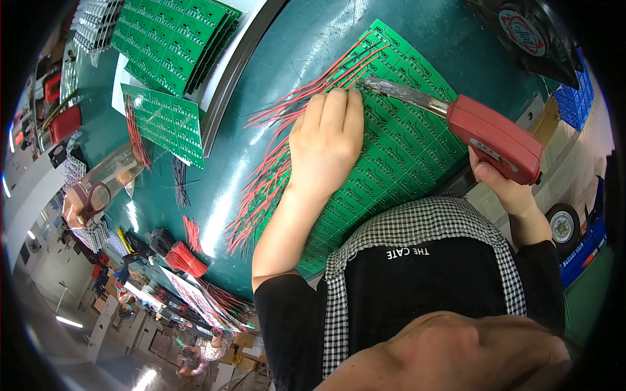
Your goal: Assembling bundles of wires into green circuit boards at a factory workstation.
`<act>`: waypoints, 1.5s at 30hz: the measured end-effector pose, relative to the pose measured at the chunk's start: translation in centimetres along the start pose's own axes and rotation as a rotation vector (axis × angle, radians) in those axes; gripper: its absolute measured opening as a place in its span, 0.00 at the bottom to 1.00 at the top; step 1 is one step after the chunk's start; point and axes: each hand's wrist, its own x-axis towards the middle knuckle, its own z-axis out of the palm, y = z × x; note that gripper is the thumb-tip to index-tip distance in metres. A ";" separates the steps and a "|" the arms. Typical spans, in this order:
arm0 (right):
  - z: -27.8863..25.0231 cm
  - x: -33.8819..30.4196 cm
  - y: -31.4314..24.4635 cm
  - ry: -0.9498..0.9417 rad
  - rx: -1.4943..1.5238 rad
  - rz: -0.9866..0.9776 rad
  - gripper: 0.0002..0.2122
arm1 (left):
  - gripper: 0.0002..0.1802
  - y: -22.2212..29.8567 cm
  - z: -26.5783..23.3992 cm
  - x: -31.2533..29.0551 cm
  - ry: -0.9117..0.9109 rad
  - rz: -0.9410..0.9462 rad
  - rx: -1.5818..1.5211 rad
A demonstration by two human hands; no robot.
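Green circuit board panels (398, 156) lie on the table before me, with many thin red and black wires (326, 78) along their left side. My left hand (329, 137) rests over the panel, fingers closed together and bent down on wires near the far end. The fingertips hide exactly which wires they pinch. My right hand (499, 179) grips a red soldering gun (492, 137) from below. Its dark metal tip (368, 83) points left and meets the board just beyond my left fingertips.
At the far left stands a stack of green panels (173, 45), with another wired panel (166, 124) nearer. Scissors (94, 199) and red wire bundles (186, 259) lie along the left. A black fan (525, 32) stands far right, beside a blue basket (574, 98).
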 end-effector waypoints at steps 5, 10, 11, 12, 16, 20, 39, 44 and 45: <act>0.1 0.5 0.6 -0.031 -0.062 -0.062 0.14 | 0.13 -0.1 0.0 -0.4 -0.019 -0.007 0.028; 0.6 0.2 -0.4 -0.014 0.063 0.012 0.15 | 0.12 -0.1 0.0 -0.3 -0.013 0.018 0.034; 0.6 0.4 -0.5 -0.025 0.068 -0.018 0.15 | 0.12 0.0 0.0 -0.3 -0.012 0.019 0.034; 0.5 0.5 -0.5 -0.036 0.073 -0.049 0.16 | 0.12 0.0 -0.1 -0.3 -0.017 0.015 0.025; -0.7 0.1 0.2 -0.109 0.094 -0.042 0.21 | 0.13 0.0 0.1 -0.3 0.000 0.023 0.026; -0.3 0.2 0.0 -0.076 -0.004 -0.042 0.17 | 0.12 -0.1 0.2 -0.2 0.011 0.029 0.011; -0.9 0.5 0.2 -0.076 0.290 -0.104 0.19 | 0.12 0.5 -0.5 -0.1 -0.061 -0.058 -0.007; -1.2 0.6 -0.1 -0.042 0.226 -0.103 0.18 | 0.11 0.4 -0.3 0.5 -0.050 -0.130 -0.116; -1.4 0.4 -0.4 -0.014 0.208 -0.137 0.18 | 0.12 0.4 0.0 1.0 -0.003 -0.060 -0.089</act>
